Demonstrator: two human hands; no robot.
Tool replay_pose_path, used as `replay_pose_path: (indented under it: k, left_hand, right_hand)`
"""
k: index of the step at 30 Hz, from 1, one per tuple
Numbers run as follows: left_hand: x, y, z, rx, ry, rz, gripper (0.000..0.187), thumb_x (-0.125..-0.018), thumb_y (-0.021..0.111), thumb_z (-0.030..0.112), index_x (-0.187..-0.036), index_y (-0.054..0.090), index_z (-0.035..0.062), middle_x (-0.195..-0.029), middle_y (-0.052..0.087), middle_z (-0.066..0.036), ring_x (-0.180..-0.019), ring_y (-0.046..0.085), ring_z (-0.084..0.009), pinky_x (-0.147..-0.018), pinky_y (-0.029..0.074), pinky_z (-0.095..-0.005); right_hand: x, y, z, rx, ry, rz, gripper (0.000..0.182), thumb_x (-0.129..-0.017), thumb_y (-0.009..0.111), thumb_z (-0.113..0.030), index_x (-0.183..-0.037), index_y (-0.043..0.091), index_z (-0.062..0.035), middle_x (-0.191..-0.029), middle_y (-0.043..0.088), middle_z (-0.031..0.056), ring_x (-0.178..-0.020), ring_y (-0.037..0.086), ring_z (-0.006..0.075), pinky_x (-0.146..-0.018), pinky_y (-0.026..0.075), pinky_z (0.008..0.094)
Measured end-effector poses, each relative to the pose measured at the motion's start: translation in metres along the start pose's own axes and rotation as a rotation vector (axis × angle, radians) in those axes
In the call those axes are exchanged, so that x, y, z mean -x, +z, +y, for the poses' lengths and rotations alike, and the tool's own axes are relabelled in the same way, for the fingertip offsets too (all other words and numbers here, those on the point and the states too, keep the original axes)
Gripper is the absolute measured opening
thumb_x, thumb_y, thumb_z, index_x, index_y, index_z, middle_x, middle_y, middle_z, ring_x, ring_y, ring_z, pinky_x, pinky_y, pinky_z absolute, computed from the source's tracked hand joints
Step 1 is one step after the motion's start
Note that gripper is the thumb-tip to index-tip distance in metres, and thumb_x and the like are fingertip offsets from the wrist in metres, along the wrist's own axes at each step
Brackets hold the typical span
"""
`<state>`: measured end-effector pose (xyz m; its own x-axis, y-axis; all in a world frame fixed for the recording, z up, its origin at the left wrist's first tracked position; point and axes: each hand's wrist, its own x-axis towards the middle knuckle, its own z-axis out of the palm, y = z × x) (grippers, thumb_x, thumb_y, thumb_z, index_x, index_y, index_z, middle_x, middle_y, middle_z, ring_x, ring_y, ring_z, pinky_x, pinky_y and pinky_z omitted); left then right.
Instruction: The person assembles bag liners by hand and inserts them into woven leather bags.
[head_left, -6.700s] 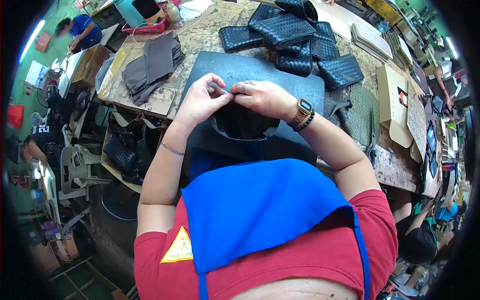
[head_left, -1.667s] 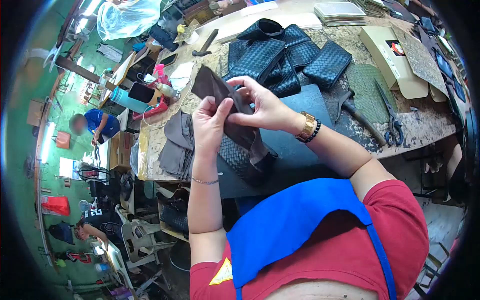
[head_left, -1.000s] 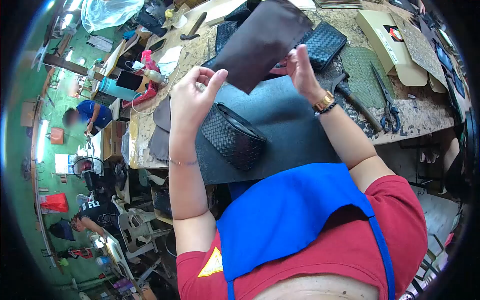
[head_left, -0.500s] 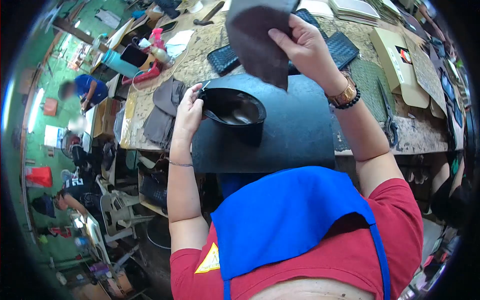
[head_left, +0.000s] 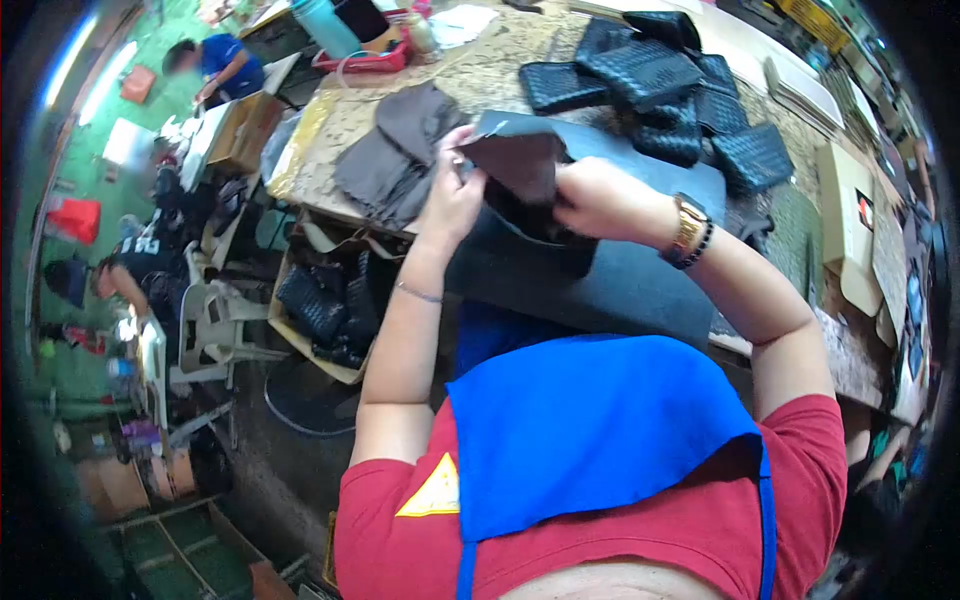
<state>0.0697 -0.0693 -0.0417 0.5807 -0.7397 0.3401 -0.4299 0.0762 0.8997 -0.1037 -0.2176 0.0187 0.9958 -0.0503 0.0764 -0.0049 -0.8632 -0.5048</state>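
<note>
My left hand (head_left: 455,200) is closed on the rim of a black open-topped pouch (head_left: 545,255), at its left side. A dark brown flexible piece (head_left: 520,165) lies across the pouch's mouth, partly inside it. My right hand (head_left: 610,203) is closed on the right part of that brown piece, over the opening; its fingertips are partly hidden. The pouch rests on a dark smooth board (head_left: 640,295) at the table's front edge. Left of my left hand lie several brown pieces (head_left: 400,150), folded and overlapping.
Black woven pouches (head_left: 645,80) are heaped behind the board. A beige box (head_left: 845,215) stands at right. A red tray (head_left: 370,58) and turquoise bottle (head_left: 325,28) are at back left. A box (head_left: 330,310) of woven items sits below the table. Two people work at far left.
My right hand has brought the brown piece down from above the table into the pouch's mouth. My left hand still holds the pouch rim. The view has shifted.
</note>
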Motion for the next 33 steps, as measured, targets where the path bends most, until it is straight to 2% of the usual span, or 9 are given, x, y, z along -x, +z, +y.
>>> replay_pose_path:
  k: [1, 4, 7, 9, 15, 19, 22, 25, 33]
  left_hand:
    - [0.0, 0.003, 0.001, 0.128, 0.009, 0.0, 0.041, -0.093, 0.057, 0.005, -0.129, 0.039, 0.0041, -0.135, 0.049, -0.015, -0.094, 0.054, -0.0129, -0.086, 0.046, -0.0276]
    - [0.015, 0.01, 0.021, -0.078, -0.003, 0.104, 0.044, -0.089, 0.065, 0.008, -0.124, 0.04, 0.0043, -0.135, 0.048, -0.014, -0.097, 0.058, -0.0178, -0.08, 0.047, -0.0285]
    - [0.014, 0.007, 0.044, -0.563, 0.521, 0.09, 0.027, -0.082, 0.077, 0.018, -0.1, 0.061, 0.0046, -0.115, 0.064, -0.012, -0.095, 0.061, -0.025, -0.086, 0.046, -0.0364]
    - [0.018, 0.013, 0.067, -0.598, 0.455, -0.031, 0.025, -0.082, 0.075, 0.03, -0.092, 0.069, 0.008, -0.095, 0.071, -0.007, -0.097, 0.063, -0.0255, -0.086, 0.045, -0.0369]
    - [0.021, 0.016, 0.084, -0.647, 0.259, -0.147, 0.022, -0.082, 0.073, 0.026, -0.098, 0.072, 0.0111, -0.093, 0.072, -0.004, -0.095, 0.064, -0.0207, -0.089, 0.04, -0.0375]
    - [0.024, 0.017, 0.069, -0.713, 0.281, -0.101, 0.017, -0.08, 0.071, 0.02, -0.096, 0.074, 0.015, -0.089, 0.071, -0.001, -0.093, 0.063, -0.0185, -0.089, 0.039, -0.039]
    - [0.025, 0.019, 0.064, -0.704, 0.242, -0.04, 0.016, -0.08, 0.07, 0.018, -0.095, 0.075, 0.0164, -0.087, 0.071, 0.0, -0.091, 0.063, -0.0182, -0.089, 0.039, -0.0397]
    - [0.026, 0.02, 0.063, -0.699, 0.218, 0.004, 0.015, -0.081, 0.07, 0.016, -0.094, 0.075, 0.0163, -0.088, 0.071, 0.0, -0.091, 0.063, -0.0188, -0.091, 0.039, -0.0403]
    - [0.029, 0.019, 0.058, -0.771, 0.273, 0.08, 0.011, -0.085, 0.073, 0.023, -0.093, 0.075, 0.016, -0.085, 0.072, 0.001, -0.083, 0.065, -0.0165, -0.098, 0.037, -0.042]
  right_hand:
    - [0.002, -0.006, -0.006, 0.119, 0.067, -0.201, 0.019, -0.074, 0.061, -0.011, -0.084, 0.069, 0.003, -0.084, 0.067, 0.0261, -0.081, 0.067, 0.0406, -0.074, 0.055, 0.0465]
    - [0.002, -0.008, -0.009, 0.123, 0.085, -0.305, 0.019, -0.075, 0.062, -0.013, -0.081, 0.069, 0.0037, -0.084, 0.068, 0.0249, -0.08, 0.068, 0.0391, -0.074, 0.055, 0.0462]
    - [0.001, -0.004, -0.016, 0.123, 0.094, -0.313, 0.022, -0.075, 0.062, -0.016, -0.082, 0.069, 0.0044, -0.082, 0.068, 0.0245, -0.08, 0.068, 0.0393, -0.074, 0.055, 0.0457]
    - [0.002, -0.002, -0.019, 0.096, 0.079, -0.258, 0.024, -0.077, 0.062, -0.018, -0.082, 0.068, 0.0045, -0.081, 0.068, 0.0239, -0.077, 0.068, 0.0399, -0.073, 0.055, 0.0463]
    - [0.008, 0.007, -0.006, -0.178, -0.005, -0.115, 0.033, -0.084, 0.052, -0.026, -0.089, 0.066, 0.0032, -0.085, 0.067, 0.0265, -0.083, 0.066, 0.0408, -0.08, 0.052, 0.0489]
    - [0.01, -0.001, 0.004, -0.25, -0.116, -0.099, 0.035, -0.089, 0.049, -0.024, -0.107, 0.066, 0.002, -0.098, 0.066, 0.0234, -0.095, 0.063, 0.0333, -0.085, 0.049, 0.0433]
    - [0.014, -0.006, 0.006, -0.427, 0.062, -0.022, 0.034, -0.095, 0.053, -0.029, -0.103, 0.066, 0.0014, -0.092, 0.068, 0.0171, -0.081, 0.065, 0.0237, -0.073, 0.051, 0.0368]
    - [0.012, 0.001, 0.005, -0.303, 0.117, 0.39, 0.028, -0.088, 0.07, -0.024, -0.099, 0.057, -0.0019, -0.082, 0.065, 0.0125, -0.072, 0.064, 0.0217, -0.064, 0.051, 0.0344]
    - [0.008, 0.016, 0.015, -0.323, 0.036, 0.512, 0.037, -0.078, 0.069, -0.004, -0.111, 0.052, -0.0051, -0.077, 0.063, 0.0102, -0.067, 0.062, 0.0234, -0.061, 0.05, 0.0345]
